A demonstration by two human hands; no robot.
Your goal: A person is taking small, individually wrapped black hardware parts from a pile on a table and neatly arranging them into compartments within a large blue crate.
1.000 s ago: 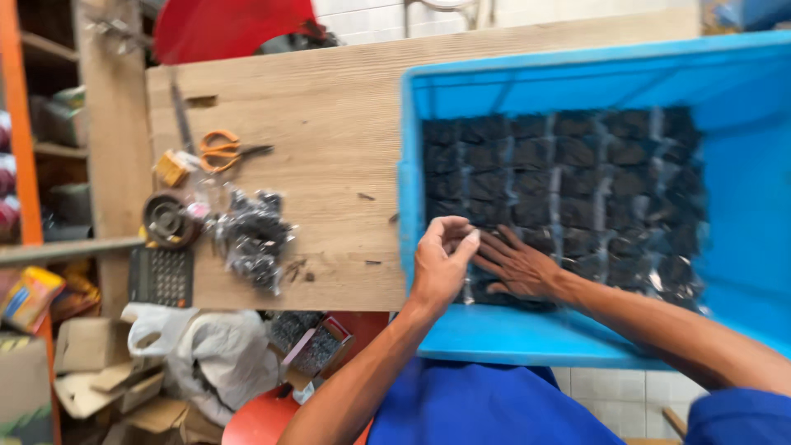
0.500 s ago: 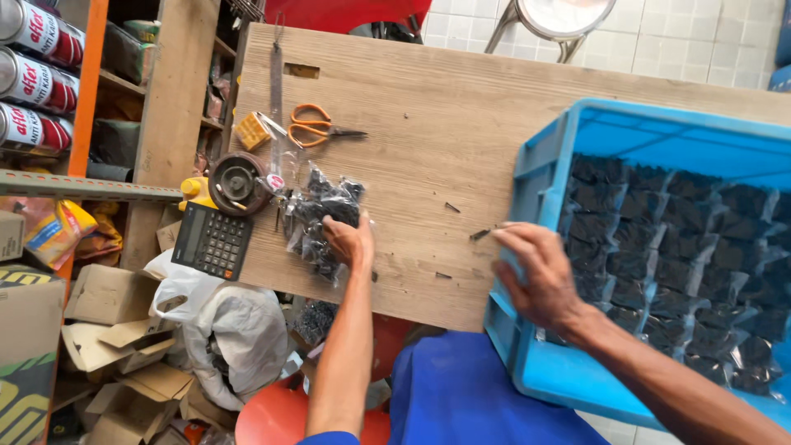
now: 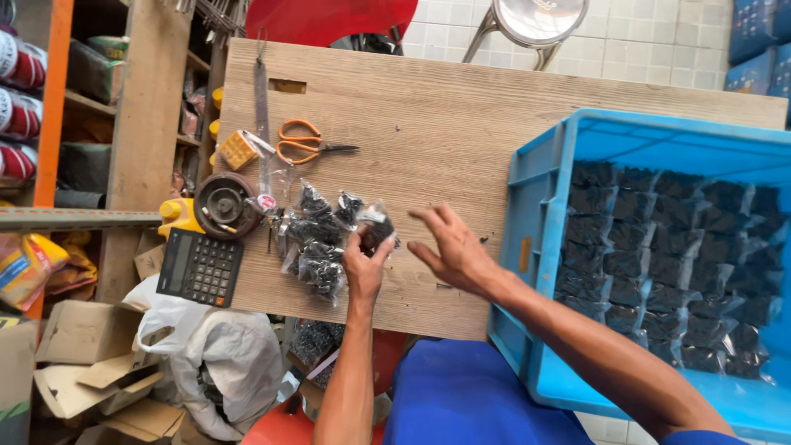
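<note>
My left hand pinches a small clear bag of black parts at the right edge of a pile of similar bags on the wooden table. My right hand hovers just right of that bag, fingers spread, holding nothing. To the right stands a blue plastic crate with several rows of the same dark bags inside.
Orange-handled scissors, a small yellow block and a round dark tape reel lie at the table's left. A black calculator overhangs the left edge. Shelves, cardboard boxes and white sacks fill the left side; a metal stool stands beyond.
My left hand went from the crate to the pile of bags and took hold of one. My right hand left the crate's edge and came over beside it.
</note>
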